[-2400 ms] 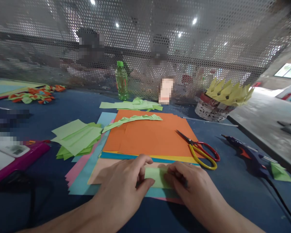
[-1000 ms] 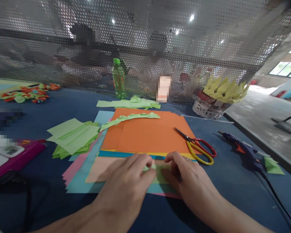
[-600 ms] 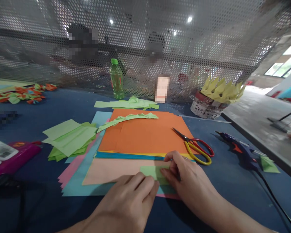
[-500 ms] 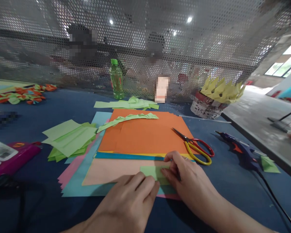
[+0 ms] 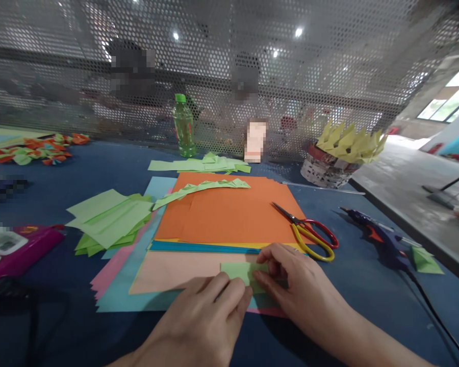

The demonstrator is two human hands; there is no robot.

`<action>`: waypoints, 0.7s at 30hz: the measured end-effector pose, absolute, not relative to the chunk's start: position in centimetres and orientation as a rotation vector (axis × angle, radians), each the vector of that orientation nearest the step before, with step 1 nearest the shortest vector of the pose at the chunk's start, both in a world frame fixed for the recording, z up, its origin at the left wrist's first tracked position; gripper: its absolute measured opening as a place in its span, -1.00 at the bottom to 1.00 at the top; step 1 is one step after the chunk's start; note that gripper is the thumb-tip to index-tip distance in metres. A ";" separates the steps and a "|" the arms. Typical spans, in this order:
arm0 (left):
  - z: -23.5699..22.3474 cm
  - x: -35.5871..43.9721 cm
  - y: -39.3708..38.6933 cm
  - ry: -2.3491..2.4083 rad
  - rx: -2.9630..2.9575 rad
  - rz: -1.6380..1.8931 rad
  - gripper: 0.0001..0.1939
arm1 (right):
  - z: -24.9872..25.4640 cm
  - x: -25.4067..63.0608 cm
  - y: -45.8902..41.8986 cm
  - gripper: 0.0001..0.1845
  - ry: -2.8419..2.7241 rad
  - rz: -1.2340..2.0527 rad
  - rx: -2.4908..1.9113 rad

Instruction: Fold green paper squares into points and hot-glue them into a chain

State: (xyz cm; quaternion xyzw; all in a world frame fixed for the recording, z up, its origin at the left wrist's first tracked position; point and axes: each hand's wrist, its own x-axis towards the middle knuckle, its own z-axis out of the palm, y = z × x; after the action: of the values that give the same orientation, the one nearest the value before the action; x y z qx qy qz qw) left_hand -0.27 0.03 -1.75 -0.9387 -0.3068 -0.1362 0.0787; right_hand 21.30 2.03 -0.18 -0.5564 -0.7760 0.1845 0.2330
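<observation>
A small piece of light green paper (image 5: 237,272) lies on the pale pink sheet (image 5: 164,272) at the front of the paper stack. My left hand (image 5: 204,316) is closed, its curled fingers pressing on the green paper's near edge. At the paper's right end, my right hand (image 5: 294,283) pinches it between thumb and index finger. Orange sheets (image 5: 229,214) top the stack behind both hands. Red-and-yellow-handled scissors (image 5: 309,232) rest at its right edge, just beyond my right hand. A folded green paper strip (image 5: 202,187) stretches across the orange sheets.
Green paper squares (image 5: 110,216) are piled at the left, near a magenta device (image 5: 34,244). A glue gun (image 5: 378,237) with its cord lies at the right. Behind stand a green bottle (image 5: 183,127) and a paper-wrapped basket (image 5: 323,165), before a perforated metal screen (image 5: 214,46).
My right hand has shifted slightly down, its fingers drawn a little along the green paper. My left hand stays nearly in place.
</observation>
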 end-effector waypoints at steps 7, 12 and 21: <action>0.3 -0.3 -0.5 -0.941 -2.828 -0.296 -0.72 | -0.2 21.4 2.1 -0.85 -2.059 0.633 -1.472; -0.6 -0.1 -0.2 -0.944 -2.822 -0.349 -0.74 | -0.3 21.6 2.2 -0.85 -2.068 0.605 -1.488; -1.0 -0.1 -0.3 -0.922 -2.805 -0.436 -0.71 | 0.2 21.6 2.1 -0.85 -2.123 0.509 -1.569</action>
State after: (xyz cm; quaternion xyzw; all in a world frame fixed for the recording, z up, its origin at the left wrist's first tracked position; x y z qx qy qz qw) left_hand -0.12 -0.30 -0.96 -0.9369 -0.3081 -0.1456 0.0782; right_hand 21.64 2.08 0.19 -0.5688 -0.7694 0.1845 0.2246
